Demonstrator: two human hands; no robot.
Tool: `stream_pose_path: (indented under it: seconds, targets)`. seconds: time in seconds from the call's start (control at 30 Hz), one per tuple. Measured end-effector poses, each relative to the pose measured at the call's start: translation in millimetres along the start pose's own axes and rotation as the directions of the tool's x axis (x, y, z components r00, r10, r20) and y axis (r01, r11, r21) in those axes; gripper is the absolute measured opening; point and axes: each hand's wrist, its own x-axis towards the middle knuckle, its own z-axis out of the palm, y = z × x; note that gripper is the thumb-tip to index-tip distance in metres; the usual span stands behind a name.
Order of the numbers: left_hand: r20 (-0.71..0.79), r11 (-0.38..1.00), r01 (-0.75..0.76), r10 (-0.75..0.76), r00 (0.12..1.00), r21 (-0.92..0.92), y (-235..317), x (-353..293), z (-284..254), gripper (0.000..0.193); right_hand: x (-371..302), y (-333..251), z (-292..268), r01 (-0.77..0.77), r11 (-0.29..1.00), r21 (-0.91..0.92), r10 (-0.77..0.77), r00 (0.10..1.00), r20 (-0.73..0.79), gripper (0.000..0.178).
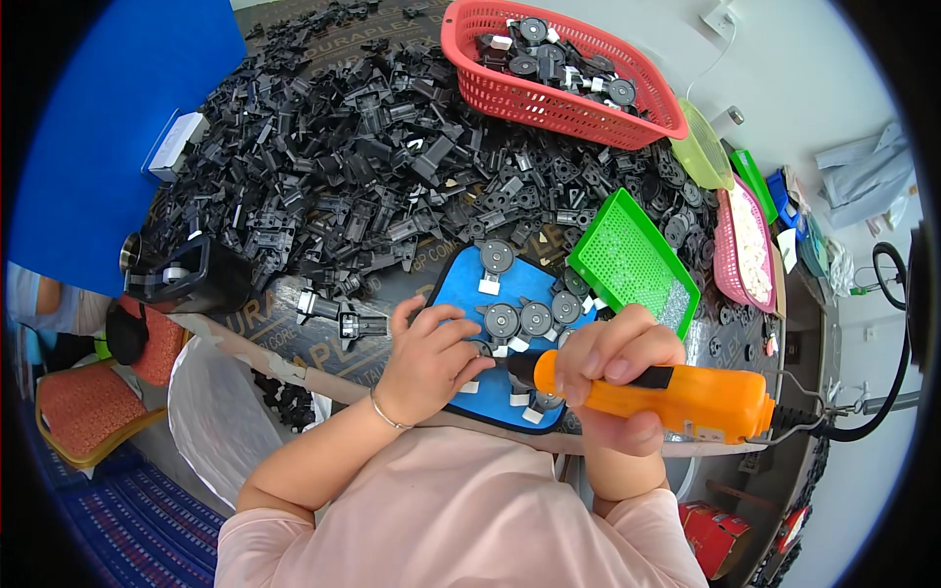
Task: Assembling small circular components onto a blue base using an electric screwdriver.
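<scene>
My right hand [627, 367] is wrapped round an orange electric screwdriver [701, 397], held nearly level with its black nose pointing left. The fingers of my left hand [431, 358] are closed at that nose, on a black plastic part [481, 348] that they mostly hide. Beneath both hands lies a blue mat [456, 289] with a dark edge. Several round black assemblies with white tabs rest on it, among them a disc assembly [497, 257] at its far side and another [536, 318] in the middle. The screwdriver's tip is hidden by my left fingertips.
A large heap of black plastic parts [363, 127] covers the left and back of the table. A red basket [578, 113] of assemblies stands behind. A green tray [637, 260] with small metal pieces sits right of the mat. A tape dispenser [191, 279] stands left. The screwdriver's cable [887, 382] curves rightward.
</scene>
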Motion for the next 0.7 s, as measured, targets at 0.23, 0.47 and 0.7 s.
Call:
stream_pose_path:
  seconds: [0.23, 0.47, 0.7]
  targets:
    - [-0.051, 0.999, -0.048, 0.048, 0.998, 0.009, 0.6, -0.2, -2.2, 0.019, 1.7, -1.8, 1.9, 0.001, 1.000, 0.025, -0.001, 1.000, 0.011, 0.037]
    - [-0.070, 0.995, -0.087, 0.091, 0.993, 0.047, 2.1, -1.9, -2.6, 0.020, -0.5, -3.8, 3.3, -0.017, 1.000, 0.013, 0.017, 1.000, 0.020, 0.033]
    - [-0.079, 0.991, -0.107, 0.113, 0.990, 0.079, 1.8, -2.7, -1.3, 0.013, -0.4, -2.7, 2.6, -0.014, 0.999, 0.038, 0.013, 0.999, 0.040, 0.034]
